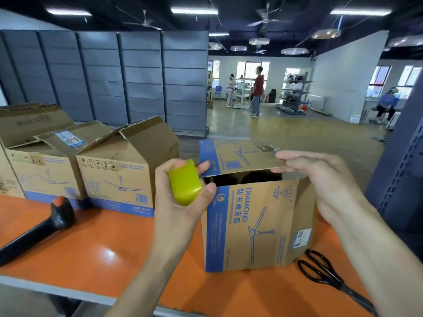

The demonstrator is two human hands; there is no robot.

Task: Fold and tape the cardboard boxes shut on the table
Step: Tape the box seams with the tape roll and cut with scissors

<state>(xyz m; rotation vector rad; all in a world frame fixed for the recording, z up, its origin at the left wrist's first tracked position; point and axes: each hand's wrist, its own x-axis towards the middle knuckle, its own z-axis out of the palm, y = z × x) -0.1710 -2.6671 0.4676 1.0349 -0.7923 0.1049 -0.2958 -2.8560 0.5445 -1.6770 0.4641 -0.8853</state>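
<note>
Your left hand grips the tape roll; your right hand pinches the center box's flap.

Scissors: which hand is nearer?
Right. The right hand is up on the box flap, above the scissors; the left hand grips the tape roll beyond the box.

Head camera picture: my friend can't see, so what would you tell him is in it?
Two bare hands work on an open DIAMOND fan box on an orange table: the left hand holds a yellow tape roll, the right hand pinches a flap. Black scissors lie beside it.
</note>
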